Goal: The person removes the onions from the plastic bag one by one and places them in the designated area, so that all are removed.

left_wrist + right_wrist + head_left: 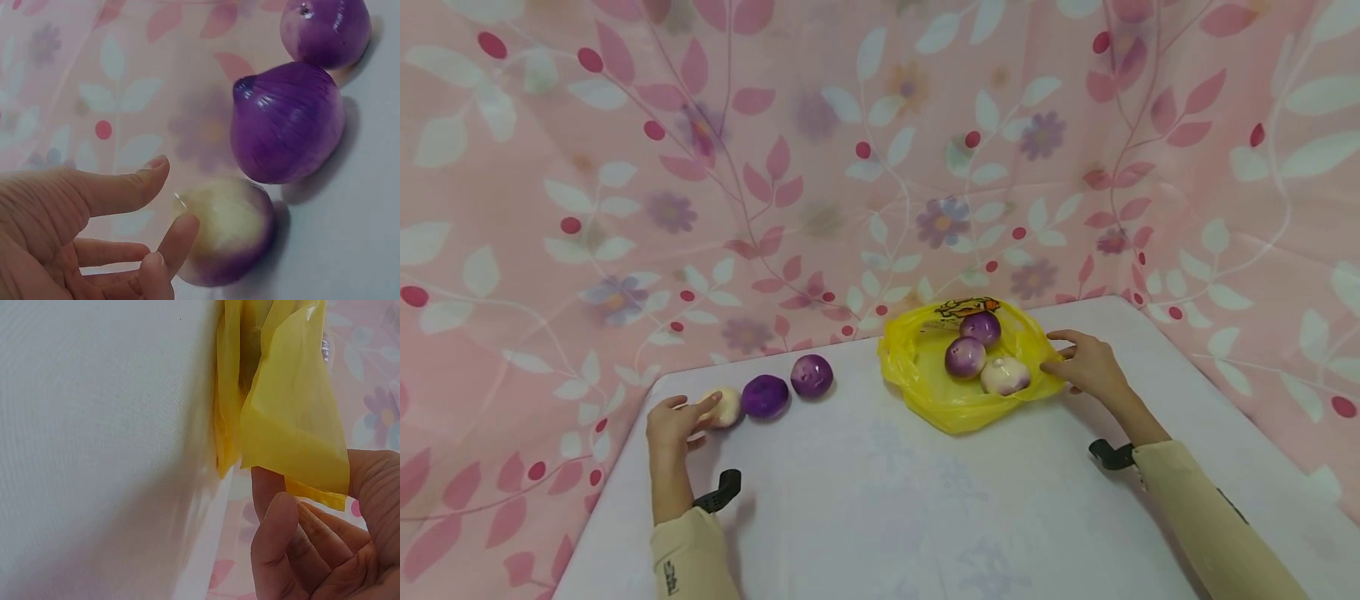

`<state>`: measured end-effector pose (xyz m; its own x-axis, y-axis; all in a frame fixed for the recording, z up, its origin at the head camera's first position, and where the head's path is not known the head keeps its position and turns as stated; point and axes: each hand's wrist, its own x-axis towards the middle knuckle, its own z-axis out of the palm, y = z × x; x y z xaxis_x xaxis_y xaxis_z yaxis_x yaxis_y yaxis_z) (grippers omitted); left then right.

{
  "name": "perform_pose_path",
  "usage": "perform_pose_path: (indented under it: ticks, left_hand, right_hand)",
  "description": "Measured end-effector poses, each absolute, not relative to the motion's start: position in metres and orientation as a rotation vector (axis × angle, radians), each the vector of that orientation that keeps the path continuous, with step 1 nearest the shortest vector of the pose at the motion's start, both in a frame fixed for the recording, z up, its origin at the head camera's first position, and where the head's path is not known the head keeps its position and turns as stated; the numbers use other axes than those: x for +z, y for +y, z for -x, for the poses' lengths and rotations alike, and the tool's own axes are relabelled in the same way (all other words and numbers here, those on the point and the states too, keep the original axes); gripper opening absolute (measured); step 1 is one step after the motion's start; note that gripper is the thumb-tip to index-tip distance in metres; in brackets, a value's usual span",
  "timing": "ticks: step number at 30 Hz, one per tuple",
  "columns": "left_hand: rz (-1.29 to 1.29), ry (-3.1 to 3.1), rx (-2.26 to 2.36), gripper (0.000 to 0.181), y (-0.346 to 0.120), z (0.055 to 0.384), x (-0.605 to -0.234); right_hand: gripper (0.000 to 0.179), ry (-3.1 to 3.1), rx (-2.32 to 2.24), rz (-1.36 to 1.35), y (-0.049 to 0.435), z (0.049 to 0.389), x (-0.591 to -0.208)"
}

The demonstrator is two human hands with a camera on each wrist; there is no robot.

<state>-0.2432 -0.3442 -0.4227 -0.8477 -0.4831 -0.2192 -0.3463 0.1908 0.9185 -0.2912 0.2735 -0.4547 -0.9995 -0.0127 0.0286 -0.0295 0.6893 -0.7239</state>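
Observation:
In the head view, my left hand is at the pale onion, its fingers loose and the thumb apart from them. The left wrist view shows the pale onion with a purple side, one fingertip overlapping its edge; whether it touches cannot be told. Beside it lie a dark purple onion and another purple onion. My right hand pinches the edge of a yellow plastic bag. Inside the bag are two purple onions and a whitish one.
A white cloth covers the table. A pink floral curtain hangs behind it and at both sides. Each wrist wears a dark camera mount, and the sleeves are beige.

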Motion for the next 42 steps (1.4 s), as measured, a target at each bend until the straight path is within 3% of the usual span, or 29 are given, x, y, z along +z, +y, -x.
perform_pose_path:
  ticks: [14, 42]
  left_hand:
    - [-0.556, -2.408, -1.695, 0.09, -0.314, 0.247, -0.39]
    - [-0.155, -2.501, -1.64, 0.069, -0.203, 0.273, -0.391]
  right_hand:
    - [0.064, -2.866, 1.227, -0.036, 0.274, 0.291, -0.455]
    - [0.062, -2.854, 1.223, -0.068, 0.272, 0.29, -0.454]
